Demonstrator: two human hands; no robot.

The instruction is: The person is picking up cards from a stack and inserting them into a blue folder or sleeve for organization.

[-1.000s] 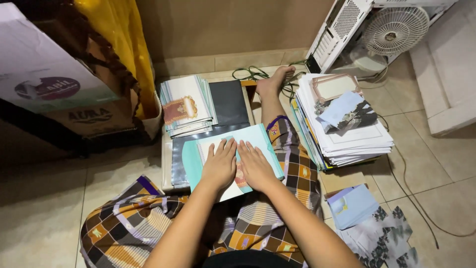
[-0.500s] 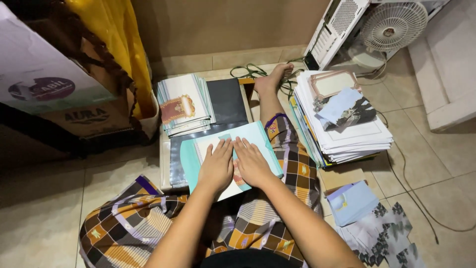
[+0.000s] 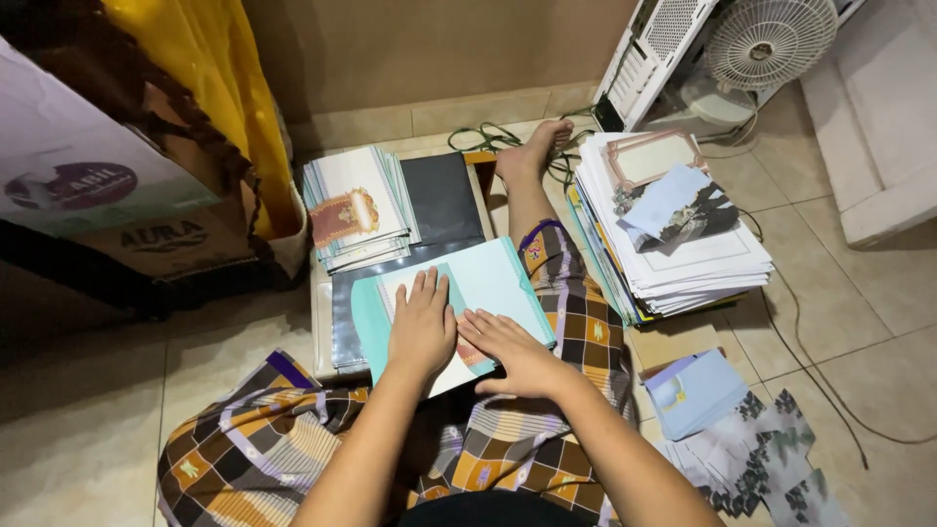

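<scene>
Flat teal-and-white card under hands

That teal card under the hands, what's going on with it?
A person sits on the tiled floor and presses both hands flat on a teal card with a white sheet on it. The left hand lies on the white part, the right hand beside it, nearer the lap. The card rests on a dark folder on a low board. A stack of cards sits to the left, a taller pile of paper to the right, and a fan stands behind.
</scene>
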